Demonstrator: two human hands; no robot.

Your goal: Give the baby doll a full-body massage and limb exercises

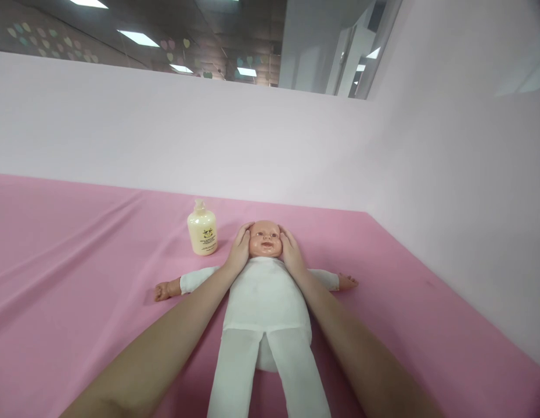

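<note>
Fingers [243, 234] against doll's head [265, 237], both sides

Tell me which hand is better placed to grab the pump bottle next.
Probably the left hand: the pale yellow pump bottle stands nearer to it, left of the doll's head. The right hand is on the head's far side. Both hands touch the head.

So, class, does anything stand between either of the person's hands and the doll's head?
Nothing visible does: the left hand and right hand rest against opposite sides of the doll's head. The pale yellow bottle stands apart, off to the left of the left hand.
</note>
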